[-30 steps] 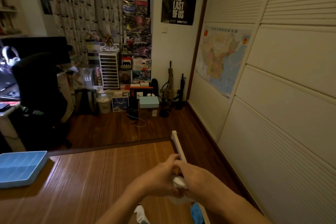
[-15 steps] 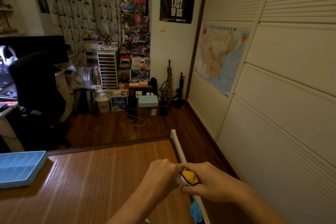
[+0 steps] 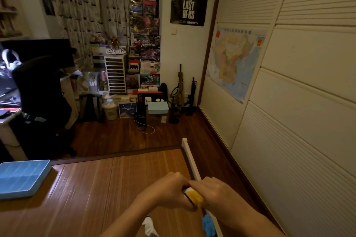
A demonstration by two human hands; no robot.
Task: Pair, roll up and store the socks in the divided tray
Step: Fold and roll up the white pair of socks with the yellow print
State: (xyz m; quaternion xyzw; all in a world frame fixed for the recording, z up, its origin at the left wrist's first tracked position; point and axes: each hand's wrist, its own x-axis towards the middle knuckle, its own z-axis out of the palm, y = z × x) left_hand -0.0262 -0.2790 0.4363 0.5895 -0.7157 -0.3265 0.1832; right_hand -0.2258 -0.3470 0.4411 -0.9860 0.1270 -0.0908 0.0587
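A rolled white-and-yellow sock pair (image 3: 193, 196) sits between both my hands, low in the middle of the view. My left hand (image 3: 167, 190) grips it from the left, and my right hand (image 3: 217, 192) grips it from the right, fingers curled over the roll. Both hands hover above the bamboo mat (image 3: 100, 184) near its right edge. The blue divided tray (image 3: 21, 177) lies at the mat's far left, well away from my hands. A loose white sock (image 3: 149, 226) and a blue sock (image 3: 208, 224) lie under my forearms at the bottom edge.
A white rail (image 3: 189, 156) runs along the mat's right side, with a dark wooden floor and a slatted wardrobe wall (image 3: 289, 121) beyond it. A black chair (image 3: 40, 90) and desk stand at the left, and boxes crowd the far wall.
The roll has turned in my hands, so more of its yellow part shows now. My hands stay pressed together around it, and the view has shifted slightly.
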